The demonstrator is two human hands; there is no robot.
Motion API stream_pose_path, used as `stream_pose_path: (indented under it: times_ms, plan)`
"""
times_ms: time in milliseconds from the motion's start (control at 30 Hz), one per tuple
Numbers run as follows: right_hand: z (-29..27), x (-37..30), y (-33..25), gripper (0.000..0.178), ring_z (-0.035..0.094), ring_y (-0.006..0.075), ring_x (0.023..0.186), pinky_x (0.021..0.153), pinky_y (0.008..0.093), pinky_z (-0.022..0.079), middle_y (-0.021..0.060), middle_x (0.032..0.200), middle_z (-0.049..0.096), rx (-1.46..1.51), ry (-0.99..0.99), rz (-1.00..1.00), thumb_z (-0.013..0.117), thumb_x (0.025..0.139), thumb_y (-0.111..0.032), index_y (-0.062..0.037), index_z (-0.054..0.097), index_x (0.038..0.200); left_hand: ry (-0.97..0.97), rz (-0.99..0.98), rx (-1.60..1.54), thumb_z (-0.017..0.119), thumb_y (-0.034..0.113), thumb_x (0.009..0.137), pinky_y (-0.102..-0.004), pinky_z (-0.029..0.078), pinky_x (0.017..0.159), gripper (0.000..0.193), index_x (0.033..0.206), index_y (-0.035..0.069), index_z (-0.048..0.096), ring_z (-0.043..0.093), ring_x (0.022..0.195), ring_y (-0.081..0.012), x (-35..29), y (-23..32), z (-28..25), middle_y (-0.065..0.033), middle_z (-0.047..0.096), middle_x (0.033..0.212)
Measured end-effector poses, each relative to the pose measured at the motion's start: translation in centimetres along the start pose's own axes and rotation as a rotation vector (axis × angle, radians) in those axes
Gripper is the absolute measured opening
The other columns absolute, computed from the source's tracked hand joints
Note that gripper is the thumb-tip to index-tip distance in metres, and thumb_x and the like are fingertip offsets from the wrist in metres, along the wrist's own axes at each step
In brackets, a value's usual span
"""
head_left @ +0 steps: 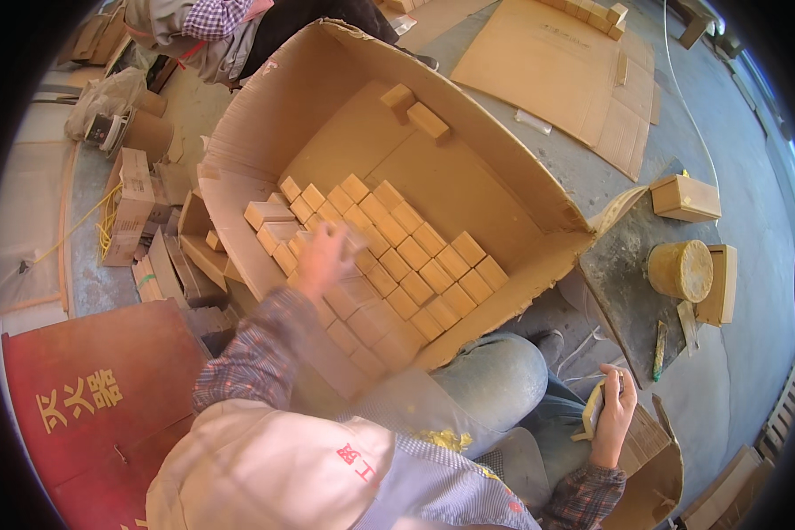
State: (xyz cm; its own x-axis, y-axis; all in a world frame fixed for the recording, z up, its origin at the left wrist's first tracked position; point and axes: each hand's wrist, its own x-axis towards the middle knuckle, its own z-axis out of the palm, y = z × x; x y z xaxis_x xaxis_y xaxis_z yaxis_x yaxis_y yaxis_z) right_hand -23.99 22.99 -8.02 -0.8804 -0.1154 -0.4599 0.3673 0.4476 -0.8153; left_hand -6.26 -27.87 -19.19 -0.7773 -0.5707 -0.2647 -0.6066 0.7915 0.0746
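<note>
A large cardboard box (pixel 521 168) stands before me, holding several rows of pale wooden blocks (pixel 412 253). My left hand (pixel 324 259) is over the rows, blurred by motion. A smeared block shape is at its fingertips; whether the fingers grip it is unclear. Two loose blocks (pixel 428 123) lie apart on the box's bare bottom, toward the far side. By my right knee, my right hand (pixel 616 409) is closed around a pale, whitish strip-like thing (pixel 590 413) with a yellowish edge. Its exact kind is hard to make out.
To the right a dark board (pixel 623 256) carries a stained yellowish tub (pixel 680 270) and rectangular blocks (pixel 685 198). A red cabinet (pixel 106 353) is at the left. Flattened cardboard (pixel 548 71) lies farther off. Beyond the box sits another person (pixel 230 35).
</note>
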Motion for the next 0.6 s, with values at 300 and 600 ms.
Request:
stream_pose_path:
  times_ms: [300,600]
  plan:
    - [0.5,0.1,-0.5,0.021,0.045,0.0037,0.078,0.068,0.0222,0.036,-0.0051,0.086,0.053,-0.026,0.038,0.023,0.06,0.107,-0.02,-0.0018,0.07,0.105,-0.148,-0.133,0.103,0.086,0.014,0.075,-0.0483,0.054,0.1,0.058,0.127,0.015,0.061,0.062,0.118,-0.04,7.7,-12.8,-2.7,-0.0184,0.055,0.129]
    - [1.5,0.6,-1.0,0.019,0.043,0.0029,0.074,0.064,0.0215,0.033,-0.0062,0.081,0.051,-0.051,0.019,0.056,0.06,0.106,-0.018,-0.0015,0.069,0.104,-0.524,-0.124,0.011,0.083,0.014,0.075,-0.0444,0.048,0.111,0.067,0.139,0.017,0.062,0.059,0.13,-0.0389,9.0,-18.1,-0.6,-0.0184,0.057,0.141]
